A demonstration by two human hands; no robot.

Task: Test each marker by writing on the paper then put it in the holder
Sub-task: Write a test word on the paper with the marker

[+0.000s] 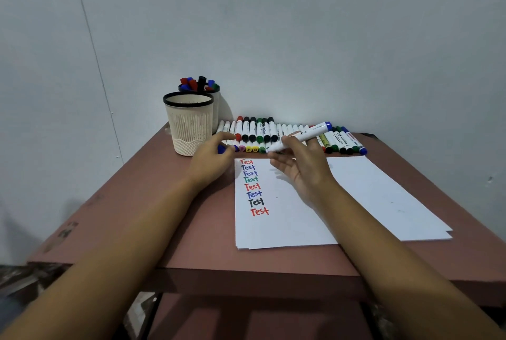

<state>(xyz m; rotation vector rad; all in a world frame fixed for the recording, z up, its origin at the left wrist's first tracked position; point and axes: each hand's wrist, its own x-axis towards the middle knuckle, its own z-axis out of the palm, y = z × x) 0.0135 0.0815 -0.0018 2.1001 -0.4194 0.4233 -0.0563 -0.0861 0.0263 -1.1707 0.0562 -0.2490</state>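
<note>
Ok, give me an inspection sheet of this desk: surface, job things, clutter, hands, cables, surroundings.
Surface: reddish-brown table, scuffed near its left edge.
Job's things: paper in a loose stack, top sheet bearing eight "Test" words; row of markers lying along the back edge; front holder, inside hidden; rear holder with markers standing in it.
Clutter: nothing seen.
Grippers: left hand pinches what looks like a blue cap; right hand holds the blue marker above the paper.
Cables: nothing seen.
Surroundings: plain grey wall right behind the table.
</note>
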